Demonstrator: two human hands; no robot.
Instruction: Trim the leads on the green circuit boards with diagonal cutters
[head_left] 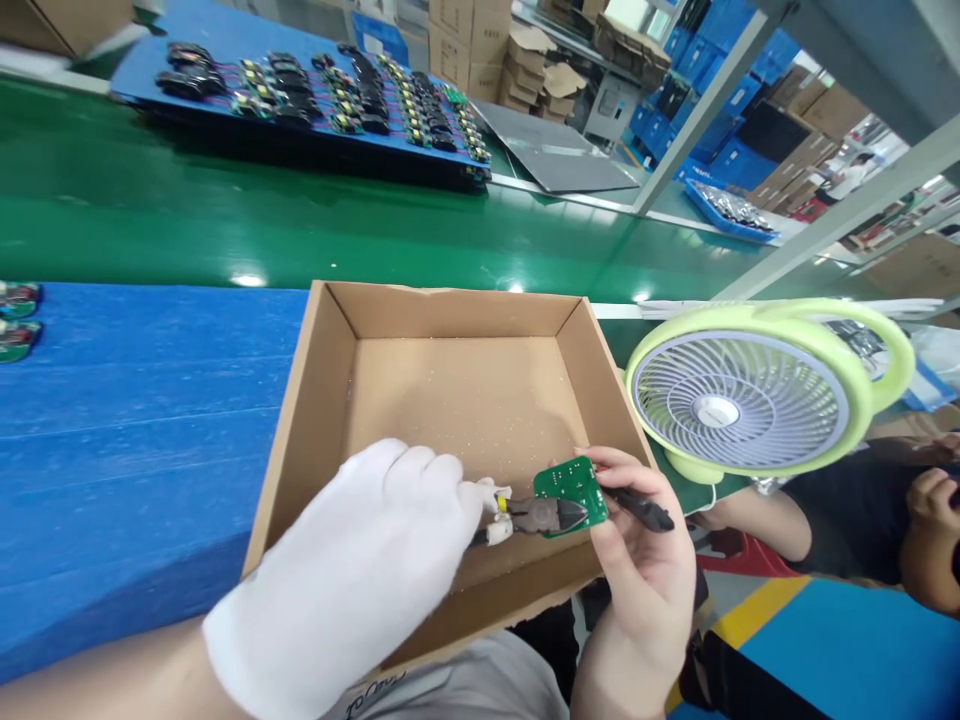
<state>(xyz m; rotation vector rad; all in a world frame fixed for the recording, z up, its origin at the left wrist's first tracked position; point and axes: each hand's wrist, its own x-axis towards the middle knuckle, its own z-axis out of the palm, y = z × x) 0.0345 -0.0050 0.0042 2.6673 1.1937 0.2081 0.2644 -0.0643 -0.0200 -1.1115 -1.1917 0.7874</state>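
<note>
My left hand (352, 570), in a white glove, is wrapped round the handles of the cutting pliers (544, 514). The jaws of the pliers lie over the face of a green circuit board (571, 484); whether they grip anything there is too small to tell. My bare right hand (645, 570) pinches the board at its right edge, with a black part (639, 508) beside the fingers. Both hands are over the near part of an open cardboard box (465, 385), which has tiny specks on its bottom.
A light green fan (739, 400) stands right of the box. Behind, a blue board (240, 30) carries rows of circuit boards and black parts. More green boards (19, 320) lie at the far left. Another person's arm (765, 520) is at the right. A metal post (705, 110) slants behind.
</note>
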